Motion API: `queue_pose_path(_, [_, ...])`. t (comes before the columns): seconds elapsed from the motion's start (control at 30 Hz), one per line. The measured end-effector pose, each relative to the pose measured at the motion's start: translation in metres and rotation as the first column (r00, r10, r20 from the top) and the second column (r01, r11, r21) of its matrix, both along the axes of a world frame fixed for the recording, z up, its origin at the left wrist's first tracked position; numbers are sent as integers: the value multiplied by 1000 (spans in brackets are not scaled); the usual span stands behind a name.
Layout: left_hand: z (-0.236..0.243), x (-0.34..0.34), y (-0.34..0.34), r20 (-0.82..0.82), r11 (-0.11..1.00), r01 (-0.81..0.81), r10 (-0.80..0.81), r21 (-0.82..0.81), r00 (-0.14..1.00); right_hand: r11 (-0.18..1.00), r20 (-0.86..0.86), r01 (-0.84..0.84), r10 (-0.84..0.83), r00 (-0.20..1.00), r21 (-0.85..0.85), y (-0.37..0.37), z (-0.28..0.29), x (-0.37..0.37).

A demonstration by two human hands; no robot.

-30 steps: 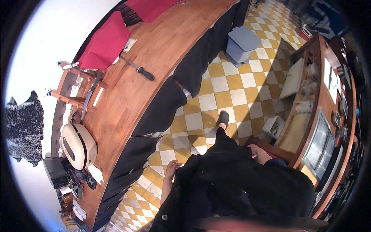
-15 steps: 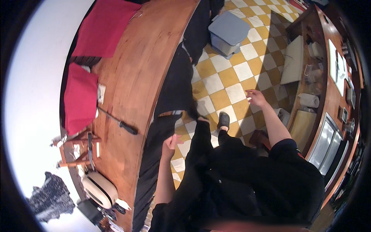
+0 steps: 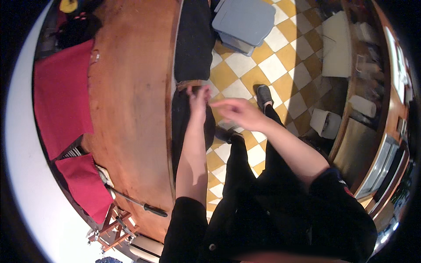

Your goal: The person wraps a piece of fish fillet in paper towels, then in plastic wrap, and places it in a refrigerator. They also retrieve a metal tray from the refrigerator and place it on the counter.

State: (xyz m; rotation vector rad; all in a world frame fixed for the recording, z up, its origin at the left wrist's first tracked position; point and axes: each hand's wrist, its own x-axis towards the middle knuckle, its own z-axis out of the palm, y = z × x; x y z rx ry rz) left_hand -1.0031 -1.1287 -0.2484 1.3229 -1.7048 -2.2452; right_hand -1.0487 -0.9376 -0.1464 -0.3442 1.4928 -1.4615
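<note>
My left hand point(image 3: 199, 100) is raised beside the dark cloth point(image 3: 193, 39) that hangs along the front of the wooden counter point(image 3: 131, 105). Its fingers are apart and nothing shows in them. My right hand point(image 3: 239, 113) reaches across toward it, somewhat blurred, with fingers stretched out and no object visible. A small gap separates the two hands. Below them is the tiled floor, where one of my dark shoes point(image 3: 264, 94) stands forward of the other. A long metal rod with a dark handle point(image 3: 154, 210) lies on the counter, left of my left forearm.
A grey lidded bin point(image 3: 243, 22) stands ahead on the yellow and white tiles point(image 3: 239, 61). Red cloths point(image 3: 63, 98) lie along the counter's far side. To the right are shelves with a paper roll point(image 3: 363, 106) and a white container point(image 3: 325, 122).
I have moved forward along the counter; the bin and rod appear nearer the viewer or lower. My hands, wide apart before, have come close together in front of me.
</note>
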Motion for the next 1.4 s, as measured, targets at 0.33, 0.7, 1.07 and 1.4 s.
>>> queue_pose_path(0.33, [-39,-4,-61,28,787,-222,291,-576,956,988,-419,123,-72,905,95,-102,-78,-109])
queue_pose_path(0.7, [-64,-25,-142,88,519,33,82,-854,993,809,-616,-537,553,561,238,-155,-107,-170])
queue_pose_path(1.07, [-129,28,-163,254,500,205,30,-841,967,820,-757,-530,484,440,216,-213,-139,-194])
queue_pose_path(1.4, [-184,68,-168,467,650,332,40,-684,884,823,-828,-554,395,398,126,-220,-151,-211])
